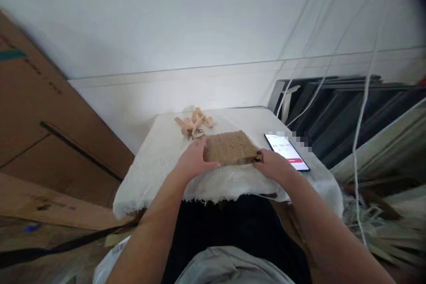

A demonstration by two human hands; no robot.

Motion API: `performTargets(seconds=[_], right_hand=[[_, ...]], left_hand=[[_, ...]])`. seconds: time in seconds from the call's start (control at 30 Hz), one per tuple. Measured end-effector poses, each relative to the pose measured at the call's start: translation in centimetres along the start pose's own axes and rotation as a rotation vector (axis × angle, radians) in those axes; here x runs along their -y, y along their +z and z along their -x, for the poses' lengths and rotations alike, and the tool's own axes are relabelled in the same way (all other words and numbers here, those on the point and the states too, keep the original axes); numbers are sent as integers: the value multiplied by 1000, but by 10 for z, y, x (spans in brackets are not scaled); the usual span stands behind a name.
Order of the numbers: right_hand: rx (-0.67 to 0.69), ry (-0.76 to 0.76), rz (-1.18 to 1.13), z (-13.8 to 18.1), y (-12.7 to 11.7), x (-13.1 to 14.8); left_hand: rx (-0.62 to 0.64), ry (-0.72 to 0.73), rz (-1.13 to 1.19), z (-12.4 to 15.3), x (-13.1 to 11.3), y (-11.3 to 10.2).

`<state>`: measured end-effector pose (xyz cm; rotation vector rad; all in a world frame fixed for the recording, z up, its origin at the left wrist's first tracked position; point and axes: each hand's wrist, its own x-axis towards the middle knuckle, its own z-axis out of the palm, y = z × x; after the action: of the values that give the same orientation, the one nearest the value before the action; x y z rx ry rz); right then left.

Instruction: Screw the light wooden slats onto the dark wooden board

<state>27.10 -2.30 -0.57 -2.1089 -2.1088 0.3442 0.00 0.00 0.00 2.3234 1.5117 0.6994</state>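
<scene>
Block (229, 147) lies mid-cloth (156, 164), left hand (195, 159) clasping block's left edge, right hand (273, 164) pinching block's near right corner; pegs (195, 126) just behind block, lit phone (288, 151) just right.

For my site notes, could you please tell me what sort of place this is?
Likely a makeshift storage or workshop corner: big cardboard boxes, stacked dark panels and a cloth-covered table.

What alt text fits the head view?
The left hand and right hand hold a brown block by its ends on a white cloth. Wooden pegs lie just behind the block and a lit phone lies to its right; cardboard leans at the left.
</scene>
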Motion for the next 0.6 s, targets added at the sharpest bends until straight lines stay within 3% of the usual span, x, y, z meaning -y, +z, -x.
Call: performTargets(seconds=[0.1, 0.17, 0.23, 0.3, 0.37, 0.43, 0.5, 0.6], right_hand=[[75, 2, 80, -4, -13, -6], [125, 0, 105, -10, -26, -8], [79, 14, 127, -21, -42, -6], [-93, 42, 86, -38, -55, 3], [-246, -16, -95, -60, -61, 15], [-311, -54, -292, -84, -57, 27], [-370, -50, -435, -106, -44, 31], [-410, -42, -497, -126, -19, 24]], left_hand=[[62, 25, 78, -13, 7, -4], [6, -8, 126, -25, 12, -9], [-166, -85, 156, -42, 19, -14], [-386, -122, 176, -61, 27, -18], [-595, -191, 175, -76, 36, -19], [-662, -185, 123, -83, 46, -15], [-652, -109, 71, -84, 53, -9], [-638, -41, 71, -78, 59, 3]])
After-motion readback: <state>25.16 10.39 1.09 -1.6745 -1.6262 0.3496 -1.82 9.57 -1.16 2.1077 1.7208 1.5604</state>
